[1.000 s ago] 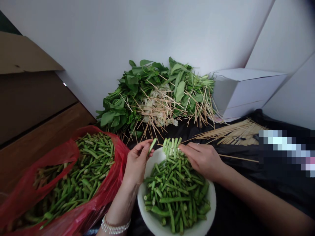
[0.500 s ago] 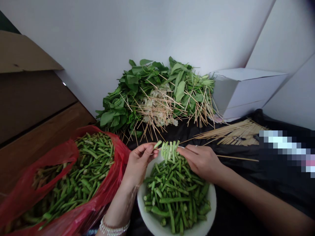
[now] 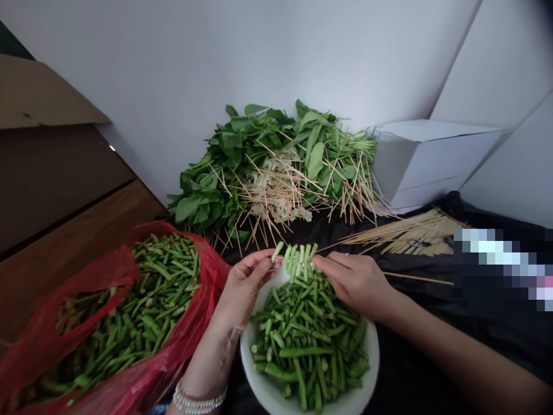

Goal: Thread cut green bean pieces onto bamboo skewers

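My left hand [image 3: 244, 285] pinches a short green bean piece [image 3: 277, 251] between thumb and fingers, at the left end of a bamboo skewer [image 3: 419, 278]. Several bean pieces [image 3: 299, 260] sit side by side across that skewer, close together. My right hand [image 3: 356, 282] is closed around the skewer just right of the row, and the stick's long end sticks out past the wrist. Below both hands stands a white bowl [image 3: 374, 363] heaped with cut green beans [image 3: 306, 340]. The skewer's left tip is hidden by my left fingers and the bean.
A red plastic bag [image 3: 213, 268] full of cut beans lies open at left. Skewered leafy greens [image 3: 233, 144] and pale vegetables [image 3: 276, 190] are piled against the wall. Loose skewers [image 3: 415, 233] lie on black sheeting beside a white box [image 3: 436, 161]. Cardboard [image 3: 47, 92] stands far left.
Both hands stay over the bowl, with the row of beans tilted slightly more. The bean in my left hand has shifted a little upward; its small gap to the row remains.
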Demonstrator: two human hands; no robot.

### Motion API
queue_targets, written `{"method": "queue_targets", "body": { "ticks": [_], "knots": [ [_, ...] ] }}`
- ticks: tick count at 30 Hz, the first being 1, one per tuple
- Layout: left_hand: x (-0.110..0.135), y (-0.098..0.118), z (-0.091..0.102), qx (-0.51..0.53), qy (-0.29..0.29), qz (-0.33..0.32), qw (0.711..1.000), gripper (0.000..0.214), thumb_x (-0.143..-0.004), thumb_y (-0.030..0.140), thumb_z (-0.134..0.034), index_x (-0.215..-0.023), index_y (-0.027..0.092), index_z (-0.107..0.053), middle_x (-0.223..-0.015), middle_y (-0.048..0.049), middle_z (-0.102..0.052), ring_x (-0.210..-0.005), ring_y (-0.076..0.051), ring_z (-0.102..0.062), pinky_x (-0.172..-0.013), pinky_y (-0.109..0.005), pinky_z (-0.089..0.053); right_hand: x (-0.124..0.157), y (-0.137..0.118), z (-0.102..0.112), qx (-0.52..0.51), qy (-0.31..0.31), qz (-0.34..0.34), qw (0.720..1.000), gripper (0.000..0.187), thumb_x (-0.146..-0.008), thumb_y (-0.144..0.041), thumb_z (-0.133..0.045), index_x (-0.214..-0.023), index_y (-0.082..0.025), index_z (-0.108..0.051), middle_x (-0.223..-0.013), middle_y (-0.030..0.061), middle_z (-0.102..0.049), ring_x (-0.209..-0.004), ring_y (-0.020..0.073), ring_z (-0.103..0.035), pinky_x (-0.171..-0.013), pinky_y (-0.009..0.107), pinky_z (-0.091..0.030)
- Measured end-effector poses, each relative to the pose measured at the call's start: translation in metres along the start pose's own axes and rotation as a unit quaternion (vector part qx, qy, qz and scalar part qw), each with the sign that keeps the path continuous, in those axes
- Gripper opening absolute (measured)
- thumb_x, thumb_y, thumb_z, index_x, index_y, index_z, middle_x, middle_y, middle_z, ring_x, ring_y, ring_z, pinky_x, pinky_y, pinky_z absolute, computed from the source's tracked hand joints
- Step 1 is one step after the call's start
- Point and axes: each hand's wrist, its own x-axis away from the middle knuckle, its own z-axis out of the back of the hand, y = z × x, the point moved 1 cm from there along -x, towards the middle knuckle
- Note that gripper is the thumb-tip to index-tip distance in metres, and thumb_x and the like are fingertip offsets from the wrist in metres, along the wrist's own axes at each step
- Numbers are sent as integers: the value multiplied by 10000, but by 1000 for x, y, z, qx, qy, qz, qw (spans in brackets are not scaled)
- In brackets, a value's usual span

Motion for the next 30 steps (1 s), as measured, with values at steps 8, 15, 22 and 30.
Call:
{"method": "queue_targets", "body": {
  "ticks": [8,15,22,30],
  "knots": [
    [-2,0,0,29,17,-7,999,262,-710,253,-809,-946,149,-762,-921,-84,-776,-777,-118,-675,-770,-215,-507,1,-1,-2,-4,0,3,1000,300,-915,-100,-400,-1054,-141,-663,-722,11,-621,-602,109,-558,-570,238,-419],
    [-1,0,-1,49,8,-6,999,237,-718,239,-804,-933,147,-761,-913,-78,-775,-770,-112,-672,-787,-219,-511,2,-1,-2,0,-7,-4,1000,296,-915,-103,-408,-1057,-144,-665,-730,15,-621,-614,111,-562,-582,237,-417],
    [-2,0,0,52,-4,-5,999,239,-725,246,-800,-936,143,-762,-910,-77,-773,-779,-111,-668,-780,-210,-512,2,-1,-2,-8,-13,-11,1000,307,-908,-97,-400,-1051,-149,-667,-736,22,-622,-635,112,-564,-610,226,-425],
    [-1,1,-3,47,3,-3,999,250,-691,259,-826,-904,143,-769,-878,-74,-780,-756,-106,-670,-780,-209,-518,2,0,-4,-2,-9,-10,1000,289,-926,-110,-404,-1053,-143,-662,-735,14,-626,-626,112,-561,-592,239,-414]
  ]
}}
